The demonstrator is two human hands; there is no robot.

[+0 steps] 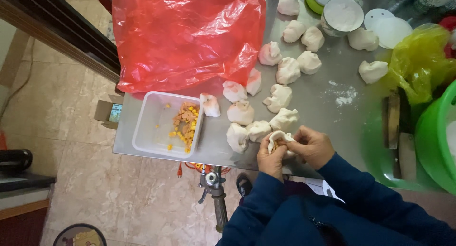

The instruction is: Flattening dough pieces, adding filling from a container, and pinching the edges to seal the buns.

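My left hand (271, 161) cups the filled dough wrapper (279, 142) at the worktop's (327, 108) six o'clock edge, fingers curled under; my right hand (311, 146) pinches its rim. I should pleat evenly, keeping filling tucked inside.

Steel table (327, 91), dough buns (285, 70) beyond the hands, filling tub (167, 125) to their left, red bag (185, 37) farther off.

Bare steel table (327, 91) right of the dumpling cluster (259, 115), red bag (190, 37) blocking far-left, green basin (434, 141) crowding right
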